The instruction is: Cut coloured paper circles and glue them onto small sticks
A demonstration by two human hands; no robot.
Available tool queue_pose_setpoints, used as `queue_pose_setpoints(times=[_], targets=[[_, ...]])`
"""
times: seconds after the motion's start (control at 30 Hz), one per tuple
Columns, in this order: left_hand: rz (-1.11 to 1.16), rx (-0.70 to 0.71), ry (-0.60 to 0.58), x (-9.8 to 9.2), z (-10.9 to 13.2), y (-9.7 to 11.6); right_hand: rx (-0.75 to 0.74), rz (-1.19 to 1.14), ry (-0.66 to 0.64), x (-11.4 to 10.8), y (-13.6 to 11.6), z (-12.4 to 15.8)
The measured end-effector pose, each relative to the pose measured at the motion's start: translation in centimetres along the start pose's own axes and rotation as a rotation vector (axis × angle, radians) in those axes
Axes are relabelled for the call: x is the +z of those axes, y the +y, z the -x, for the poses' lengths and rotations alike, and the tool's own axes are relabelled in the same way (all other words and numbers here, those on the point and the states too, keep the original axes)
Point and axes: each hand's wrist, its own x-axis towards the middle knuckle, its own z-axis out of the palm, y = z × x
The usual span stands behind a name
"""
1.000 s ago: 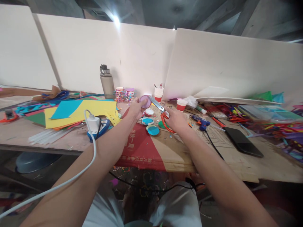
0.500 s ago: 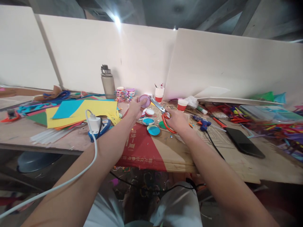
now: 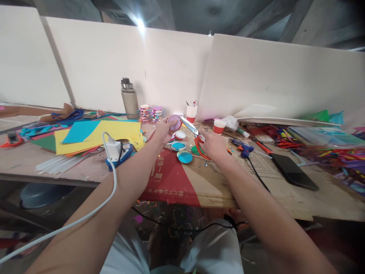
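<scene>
My left hand (image 3: 162, 131) pinches a small pale purple paper disc (image 3: 174, 122) and holds it up above the table. My right hand (image 3: 212, 145) grips orange-handled scissors (image 3: 196, 140), whose metal blades reach to the edge of the disc. Below the hands lie several round pieces on the table: a blue disc (image 3: 184, 156), a blue one with a white rim (image 3: 178, 146) and a red-and-white one (image 3: 180, 135).
Sheets of coloured paper (image 3: 97, 133), a white charger with cable (image 3: 113, 149) and a metal bottle (image 3: 129, 99) are at left. Paper cups (image 3: 219, 126), a blue glue gun (image 3: 242, 148), a black phone (image 3: 293, 171) and coloured sticks (image 3: 336, 152) are at right. White boards stand behind.
The purple disc has turned slightly in my left hand against the scissor blades. Both hands stay in nearly the same place.
</scene>
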Motion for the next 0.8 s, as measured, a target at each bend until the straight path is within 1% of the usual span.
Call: queue_pose_setpoints(times=[0.23,0.43,0.6,0.8], targets=[[-0.004,-0.022,0.015,0.2,0.0,0.17,-0.009,0.052,-0.033,-0.41,-0.24,0.13],[0.015,-0.029,0.054,0.37,-0.02,0.28,0.004,0.061,-0.049,-0.54,-0.33,0.06],[0.031,-0.043,0.102,0.17,-0.12,0.36,-0.022,0.044,-0.052,-0.7,-0.4,0.07],[0.034,-0.078,0.096,-0.2,-0.19,0.42,-0.024,0.052,-0.098,-0.75,-0.39,-0.06]])
